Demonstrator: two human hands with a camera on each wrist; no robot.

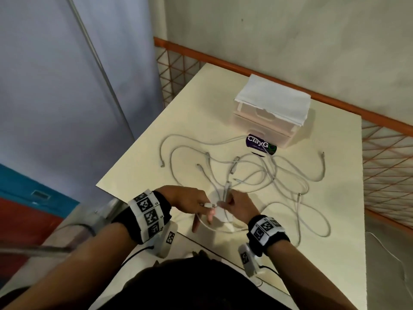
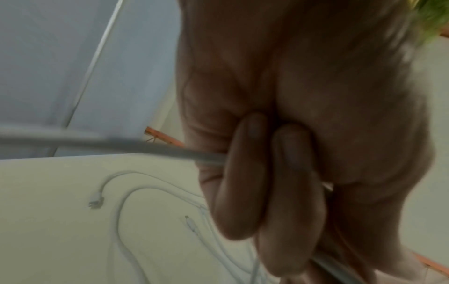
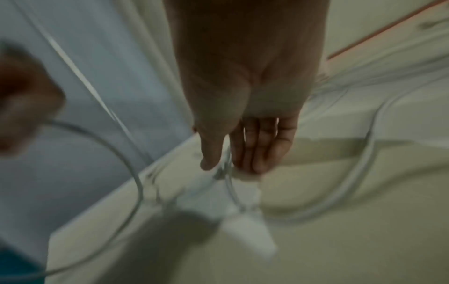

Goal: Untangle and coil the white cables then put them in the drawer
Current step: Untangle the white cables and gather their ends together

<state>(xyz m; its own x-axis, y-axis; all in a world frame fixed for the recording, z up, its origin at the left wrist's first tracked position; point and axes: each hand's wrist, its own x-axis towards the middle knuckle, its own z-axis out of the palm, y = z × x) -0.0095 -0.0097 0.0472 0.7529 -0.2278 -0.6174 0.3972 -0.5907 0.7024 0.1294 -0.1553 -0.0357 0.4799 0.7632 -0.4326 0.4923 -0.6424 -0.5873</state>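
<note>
Several white cables (image 1: pixel 257 175) lie tangled across the middle of the cream table (image 1: pixel 344 253). My left hand (image 1: pixel 204 206) is at the near edge of the tangle and grips one cable by its plug end. In the left wrist view its fingers (image 2: pixel 245 173) curl round that white cable (image 2: pixel 145 148). My right hand (image 1: pixel 225 203) is close beside it and pinches a cable strand. The blurred right wrist view shows its thumb and fingers (image 3: pixel 255 153) closed on the cable (image 3: pixel 227 173), with a white adapter block (image 3: pixel 248 236) below. The pale drawer unit (image 1: pixel 266 128) stands at the back with its drawers shut.
A folded white cloth (image 1: pixel 274 97) lies on top of the drawer unit, and a purple sticker (image 1: pixel 261 144) is on the table in front of it. An orange mesh railing (image 1: pixel 380 157) runs along the far and right sides. A blue-grey wall panel (image 1: pixel 67 97) stands to the left.
</note>
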